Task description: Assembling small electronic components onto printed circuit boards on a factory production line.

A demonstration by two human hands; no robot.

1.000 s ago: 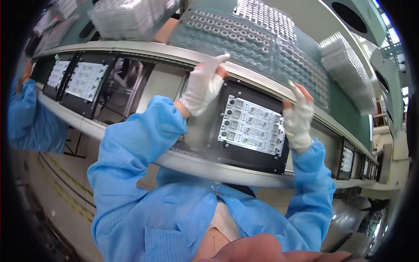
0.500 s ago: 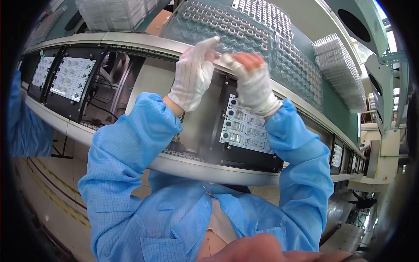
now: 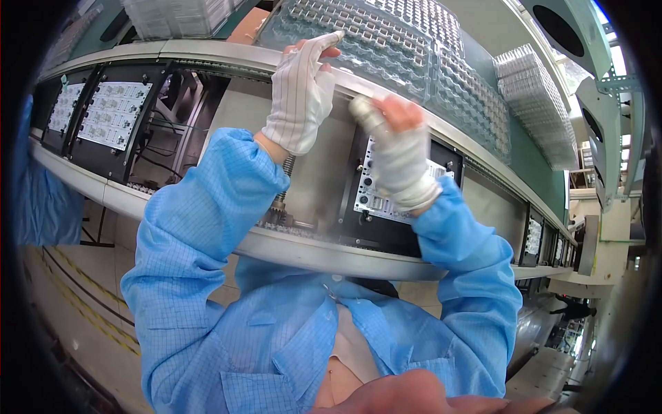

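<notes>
My left hand (image 3: 301,103), in a striped white glove with bare fingertips, is raised at the near edge of a clear plastic tray (image 3: 386,52). Its index finger stretches over the tray's edge, and nothing shows in its fingers. The tray carries rows of small metallic parts. My right hand (image 3: 398,155), in a white glove, is above a white circuit board (image 3: 372,200) and hides much of it. Motion smears its fingers, so whether they hold something cannot be made out. The board lies in a black carrier (image 3: 386,238) on the conveyor.
Further boards in black carriers (image 3: 114,114) sit on the conveyor at left. Stacked clear trays stand at back left (image 3: 179,15) and at right (image 3: 536,103). The conveyor's metal rail (image 3: 324,252) runs in front of me. A machine with round openings (image 3: 557,34) rises at far right.
My hands have moved apart. The left has gone up toward the tray, and the right has come down and nearer over the board. The board and its carrier have shifted slightly to the right.
</notes>
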